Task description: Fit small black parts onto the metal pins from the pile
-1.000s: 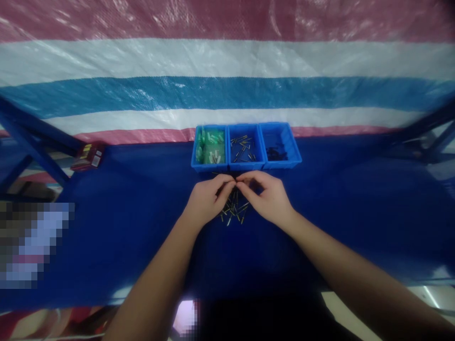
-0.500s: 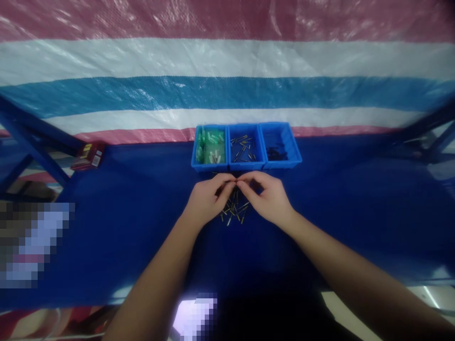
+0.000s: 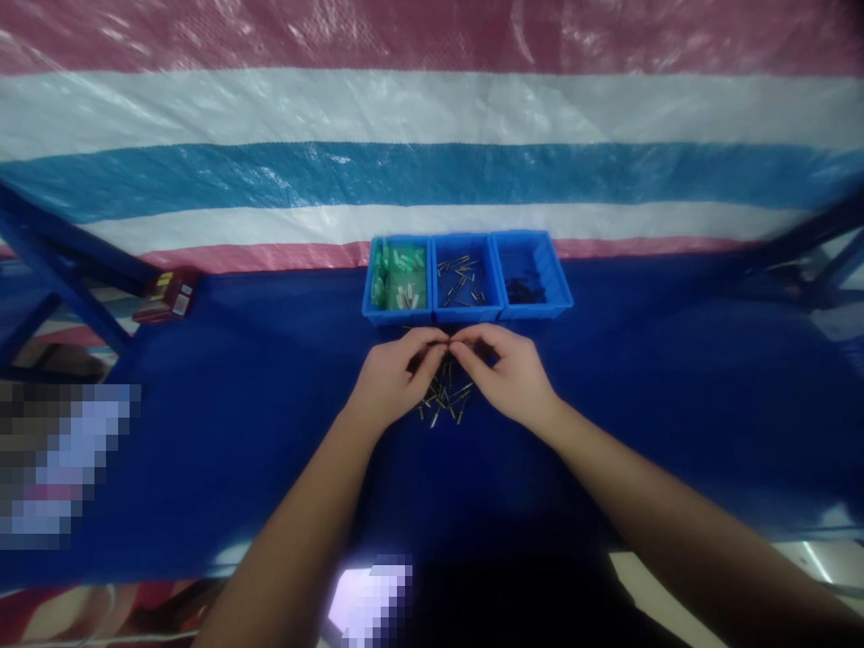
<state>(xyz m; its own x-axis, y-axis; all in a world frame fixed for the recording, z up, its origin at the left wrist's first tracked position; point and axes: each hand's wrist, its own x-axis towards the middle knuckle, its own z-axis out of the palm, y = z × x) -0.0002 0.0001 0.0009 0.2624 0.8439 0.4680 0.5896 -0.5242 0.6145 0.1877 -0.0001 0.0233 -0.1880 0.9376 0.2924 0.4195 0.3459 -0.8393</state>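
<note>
My left hand (image 3: pixel 397 373) and my right hand (image 3: pixel 508 371) meet fingertip to fingertip in front of the blue bins. Both are closed in a pinch, and whatever lies between the tips is too small to make out. Beneath and between them a pile of thin metal pieces (image 3: pixel 442 396) rests on the blue table. Beyond the hands stand three joined blue bins: the left bin (image 3: pixel 398 318) holds white and green pieces, the middle bin (image 3: pixel 468 315) holds thin metal pieces, and the right bin (image 3: pixel 557 279) holds small dark pieces.
A dark red box (image 3: pixel 167 295) sits at the back left of the blue table (image 3: pixel 256 387). Blue metal frame bars (image 3: pixel 60 243) rise at both sides. A striped plastic sheet (image 3: pixel 432 108) hangs behind the bins.
</note>
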